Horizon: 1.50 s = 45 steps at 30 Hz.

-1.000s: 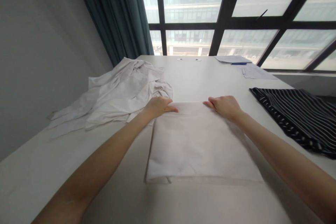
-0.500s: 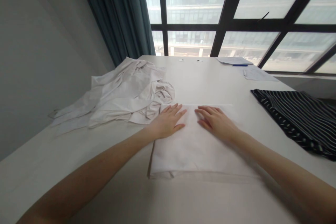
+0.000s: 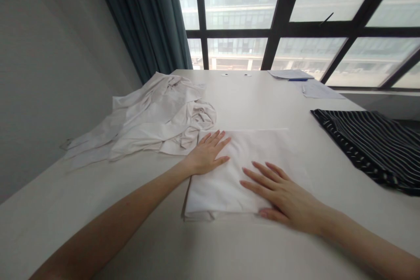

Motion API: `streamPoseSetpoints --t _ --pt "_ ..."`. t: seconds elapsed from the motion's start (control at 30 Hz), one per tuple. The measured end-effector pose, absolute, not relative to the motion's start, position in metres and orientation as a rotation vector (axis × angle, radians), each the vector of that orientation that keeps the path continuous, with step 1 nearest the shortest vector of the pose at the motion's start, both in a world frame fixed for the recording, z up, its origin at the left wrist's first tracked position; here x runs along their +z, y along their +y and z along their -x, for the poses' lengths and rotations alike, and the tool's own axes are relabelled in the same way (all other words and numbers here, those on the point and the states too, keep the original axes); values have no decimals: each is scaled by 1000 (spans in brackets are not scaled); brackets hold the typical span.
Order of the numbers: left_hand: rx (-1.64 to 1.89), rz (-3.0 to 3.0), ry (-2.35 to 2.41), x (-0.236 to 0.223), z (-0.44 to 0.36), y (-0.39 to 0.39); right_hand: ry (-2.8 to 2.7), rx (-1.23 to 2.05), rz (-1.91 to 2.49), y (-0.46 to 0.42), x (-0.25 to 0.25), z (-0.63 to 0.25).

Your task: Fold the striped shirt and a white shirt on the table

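A white folded cloth (image 3: pixel 226 192) lies flat on the white table, its layered edges showing along the near left side. On its far left part rests my left hand (image 3: pixel 210 153), palm down with the fingers spread. My right hand (image 3: pixel 275 194) is spread over the near right part of the same cloth, and its thumb is by the near edge. Neither hand grips anything. The cloth's right side is partly hidden under my right hand and forearm.
A heap of crumpled white fabric (image 3: pixel 157 118) sits left of the folded cloth. To the right lies a black-and-white striped cloth (image 3: pixel 374 144). Sheets of paper (image 3: pixel 321 91) and a blue pen (image 3: pixel 298 80) are at the table's far right, below the windows. A curtain (image 3: pixel 147 17) hangs at the left.
My right hand has moved from the cloth's far edge back toward its near right edge, its fingers spreading wider. The left hand has stayed in place on the cloth.
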<state>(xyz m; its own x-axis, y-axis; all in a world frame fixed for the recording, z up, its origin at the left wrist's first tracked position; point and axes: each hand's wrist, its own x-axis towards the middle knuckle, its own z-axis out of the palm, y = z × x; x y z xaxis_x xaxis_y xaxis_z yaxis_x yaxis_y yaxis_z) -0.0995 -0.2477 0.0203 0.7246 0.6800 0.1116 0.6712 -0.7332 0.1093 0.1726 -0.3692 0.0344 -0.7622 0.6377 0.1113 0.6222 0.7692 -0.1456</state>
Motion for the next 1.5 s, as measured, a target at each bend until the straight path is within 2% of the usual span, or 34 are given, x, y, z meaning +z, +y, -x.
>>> streamPoseSetpoints --t 0.3,0.53,0.63,0.83,1.0,1.1,1.2,1.37,1.5 --pt "283 -2872 1113 24 100 -250 -2537 -37 711 -386 30 -165" --pt "266 -2847 1128 25 102 -247 -2538 -9 582 -390 41 -166" --pt "255 -2877 1122 28 103 -246 -2546 178 617 -384 37 -166" --pt "153 -2984 1051 36 93 -269 -2439 972 816 -368 39 -173" --pt "27 -2947 913 42 80 -307 -2019 1118 1112 -367 35 -176" --pt "-3 -2932 842 46 75 -327 -1629 1024 1309 -368 35 -181" --pt "9 -2941 706 44 72 -342 -1452 785 1374 -362 37 -191" --pt "54 -3014 736 30 67 -349 -1550 517 1502 -348 35 -212" --pt "56 -3032 758 29 66 -337 -1850 325 1334 -348 31 -215"
